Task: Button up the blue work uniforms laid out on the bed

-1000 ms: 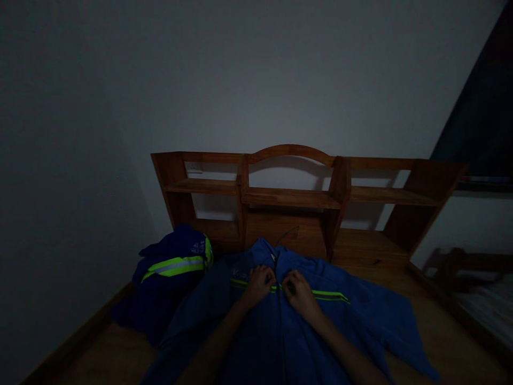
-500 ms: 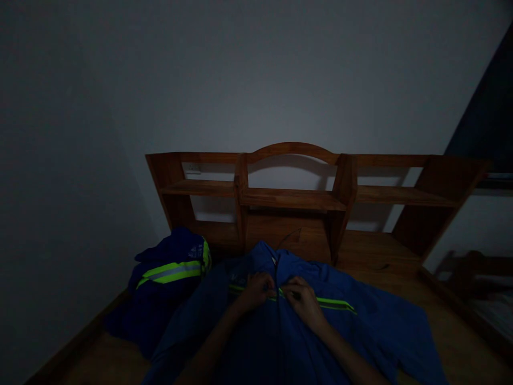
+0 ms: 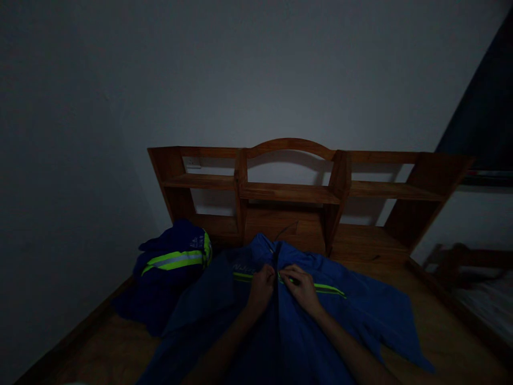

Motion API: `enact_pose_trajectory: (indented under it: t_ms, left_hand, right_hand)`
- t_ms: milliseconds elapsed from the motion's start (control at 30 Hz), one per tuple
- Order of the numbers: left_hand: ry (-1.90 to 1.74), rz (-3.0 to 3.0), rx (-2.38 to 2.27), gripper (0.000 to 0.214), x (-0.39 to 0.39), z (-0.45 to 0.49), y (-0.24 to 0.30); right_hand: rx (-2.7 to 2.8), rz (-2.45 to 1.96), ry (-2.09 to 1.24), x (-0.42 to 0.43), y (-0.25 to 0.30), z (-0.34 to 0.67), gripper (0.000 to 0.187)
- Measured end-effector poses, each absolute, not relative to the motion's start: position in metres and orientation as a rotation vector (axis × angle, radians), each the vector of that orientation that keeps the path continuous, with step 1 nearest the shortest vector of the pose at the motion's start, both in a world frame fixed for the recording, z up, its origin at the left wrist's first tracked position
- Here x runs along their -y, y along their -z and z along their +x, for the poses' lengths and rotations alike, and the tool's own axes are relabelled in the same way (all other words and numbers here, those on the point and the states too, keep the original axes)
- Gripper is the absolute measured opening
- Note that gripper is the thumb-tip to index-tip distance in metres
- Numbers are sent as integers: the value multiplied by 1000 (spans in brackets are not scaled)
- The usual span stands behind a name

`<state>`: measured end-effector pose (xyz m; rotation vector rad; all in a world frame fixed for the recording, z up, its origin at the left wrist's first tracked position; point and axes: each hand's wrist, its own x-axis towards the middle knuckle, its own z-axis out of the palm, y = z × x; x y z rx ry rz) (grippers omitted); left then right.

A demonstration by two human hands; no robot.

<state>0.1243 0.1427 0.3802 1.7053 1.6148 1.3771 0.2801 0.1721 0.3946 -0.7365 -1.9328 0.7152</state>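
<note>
A blue jacket (image 3: 372, 299) lies spread out, front up, its collar toward the wooden shelf unit. Thin yellow-green stripes cross its chest, and pale lettering shows on the left side. At the left edge of the front opening, my left hand (image 3: 262, 289) has its fingers closed in a pinch on the fabric. Just across from it, my right hand (image 3: 302, 291) pinches the right front edge near the stripe, with its fingers bent. A narrow gap separates the two hands. Dim light hides fine detail at the fingertips.
Left of the jacket lies a crumpled dark-blue garment (image 3: 170, 283) with a yellow-green and silver reflective band. Behind stands a wooden shelf unit (image 3: 288, 191) against the pale wall (image 3: 256, 80). A wooden surface (image 3: 433, 321) lies underneath. A dark curtain-like cloth (image 3: 484, 117) hangs at right.
My left hand has shifted up along the front edge, and more chest lettering shows beside it. My right hand stays at the right edge. The camera view has moved slightly.
</note>
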Motion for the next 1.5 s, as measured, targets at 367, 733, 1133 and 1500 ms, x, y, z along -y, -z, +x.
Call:
enact_pose_trajectory:
  t_ms: [367, 733, 1133, 1500]
  left_hand:
    - [-1499, 1571, -1542, 9, -134, 131, -384]
    - [-1534, 1297, -1522, 21, -139, 129, -376]
    - [-1533, 1306, -1508, 8, -141, 126, -369]
    - [-1552, 934, -1425, 27, -143, 127, -367]
  right_hand:
    - [1912, -768, -786, -178, -393, 279, 19]
    - [1966, -830, -827, -184, -382, 280, 13]
    - [2037, -810, -737, -175, -387, 277, 13]
    - [1984, -822, -844, -175, -385, 277, 16]
